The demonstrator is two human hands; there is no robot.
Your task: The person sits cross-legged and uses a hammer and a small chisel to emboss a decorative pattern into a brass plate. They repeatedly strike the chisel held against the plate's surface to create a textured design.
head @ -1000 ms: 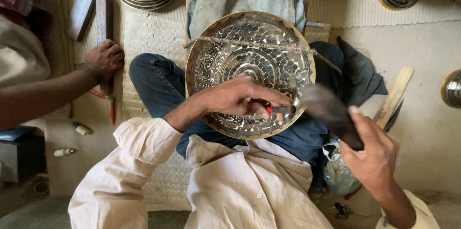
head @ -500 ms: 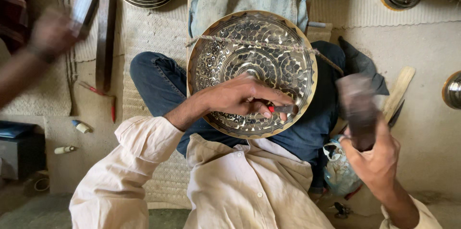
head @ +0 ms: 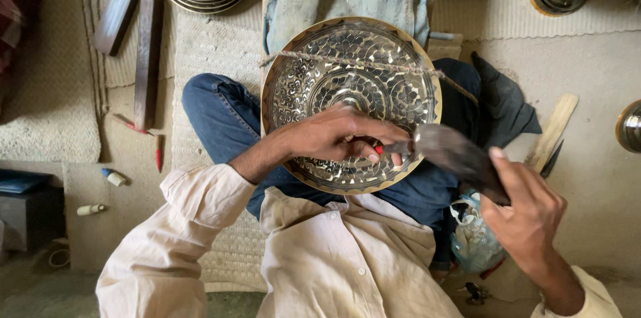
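— What had changed by that moment?

— The biggest thing, the engraved brass plate (head: 352, 84), had not shifted; it lay across my lap, tied down under a cord (head: 360, 63). My mallet (head: 461, 154) was what had moved. Half a second earlier I had it raised off to my right; now its dark head was down against the end of the red-tipped chisel (head: 392, 148). So I judged one more blow had just landed on the pattern near the plate's lower rim.

— And your hands?

— My right hand (head: 527, 214) had its grip closed round the mallet's handle. My left hand (head: 340, 138) had its grip pinched shut on the chisel, knuckles resting on the plate.

— Anyone else about?

— The other person's hand that had been at the far left by the wooden blocks (head: 133, 31) was gone from view.

— Any packages or labels?

— No signs that I could see. A crumpled clear plastic bag (head: 475, 238) with bluish print sat by my right knee. On the floor to my left lay a small white tube with a blue cap (head: 113, 176), and a smaller pale tube (head: 90, 210) below it.
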